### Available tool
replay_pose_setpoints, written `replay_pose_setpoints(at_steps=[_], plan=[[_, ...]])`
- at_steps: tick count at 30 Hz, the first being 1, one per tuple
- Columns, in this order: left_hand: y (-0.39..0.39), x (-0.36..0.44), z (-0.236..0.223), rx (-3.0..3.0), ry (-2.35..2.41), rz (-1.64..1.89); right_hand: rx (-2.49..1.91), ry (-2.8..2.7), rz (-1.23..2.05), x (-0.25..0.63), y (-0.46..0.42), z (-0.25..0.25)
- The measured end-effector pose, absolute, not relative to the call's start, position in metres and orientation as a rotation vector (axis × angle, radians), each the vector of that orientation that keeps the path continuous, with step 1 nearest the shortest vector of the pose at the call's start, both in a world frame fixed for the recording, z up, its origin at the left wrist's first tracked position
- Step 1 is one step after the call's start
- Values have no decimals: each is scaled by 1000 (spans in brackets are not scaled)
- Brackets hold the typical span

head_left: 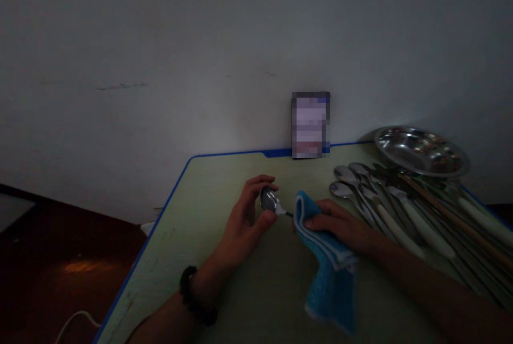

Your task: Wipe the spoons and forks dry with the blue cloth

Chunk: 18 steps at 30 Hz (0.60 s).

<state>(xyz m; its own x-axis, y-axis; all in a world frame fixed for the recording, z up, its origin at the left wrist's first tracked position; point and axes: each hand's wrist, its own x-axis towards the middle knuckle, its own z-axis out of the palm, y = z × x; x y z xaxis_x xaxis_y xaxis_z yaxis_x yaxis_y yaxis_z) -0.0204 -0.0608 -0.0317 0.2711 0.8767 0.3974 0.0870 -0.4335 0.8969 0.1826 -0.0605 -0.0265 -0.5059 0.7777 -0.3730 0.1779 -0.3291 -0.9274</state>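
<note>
A metal spoon (269,201) is between my hands over the table, its bowl towards the left. My left hand (245,221), with a dark beaded bracelet at the wrist, curls round the bowl, thumb at its lower edge and fingers behind. My right hand (340,225) grips a folded blue cloth (326,269) with pale edging, thumb on top. The cloth covers the spoon's handle, so most of the handle is hidden. The cloth's loose end hangs down below the hand.
On the right lies a spread of cutlery, with several spoons (342,190), light-handled pieces (427,226) and a brown stick (457,216). Behind it a shiny metal bowl (420,151) stands by the wall. A blurred-out upright panel (310,126) leans there. The table (192,194) has blue edging.
</note>
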Motion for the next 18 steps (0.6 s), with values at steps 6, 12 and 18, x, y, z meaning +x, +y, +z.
replay_pose_setpoints(at_steps=[6,12,18], plan=[[-61,-20,-31,1690,850,1289,-1713,-1613,1660,210,-48,6],[-66,-20,-34,1925,821,1181,-1664,-2043,1622,254,-36,36],[-66,-16,-31,2318,838,1108,-1522,-2401,1433,259,-39,43]])
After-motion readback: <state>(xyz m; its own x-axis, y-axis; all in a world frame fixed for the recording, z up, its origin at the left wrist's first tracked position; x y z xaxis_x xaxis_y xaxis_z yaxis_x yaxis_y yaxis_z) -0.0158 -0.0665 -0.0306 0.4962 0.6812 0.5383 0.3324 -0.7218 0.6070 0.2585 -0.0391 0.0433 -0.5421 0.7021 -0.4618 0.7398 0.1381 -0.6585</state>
